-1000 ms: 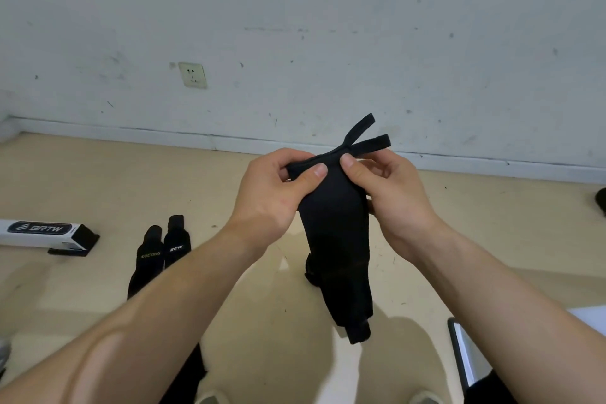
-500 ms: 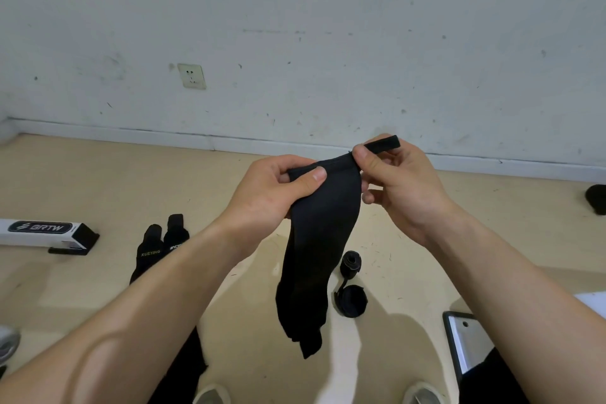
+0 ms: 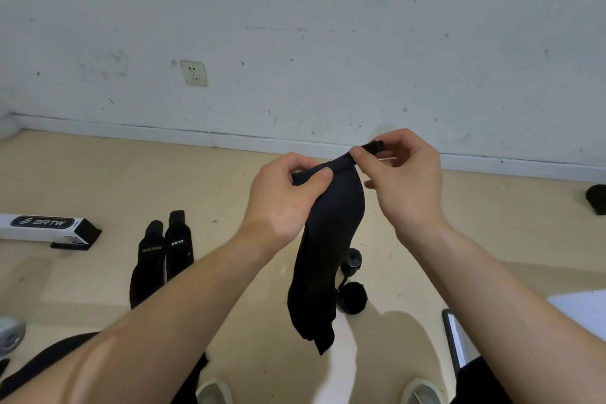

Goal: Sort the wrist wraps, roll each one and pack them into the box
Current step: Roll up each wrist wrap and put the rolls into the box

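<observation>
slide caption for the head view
The left hand grips a black wrist wrap while the right hand pinches its strap end; two flat wraps lie on the floor.

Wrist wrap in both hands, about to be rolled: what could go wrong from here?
1. The wrist wrap hangs in mid-air, pinched only at its top end by the left hand and right hand; a slip would likely drop it onto the rolled wraps on the floor below.
2. Its lower end looks bunched and doubled over; rolled unsmoothed, it may come out lopsided and too bulky for the narrow box.
</observation>
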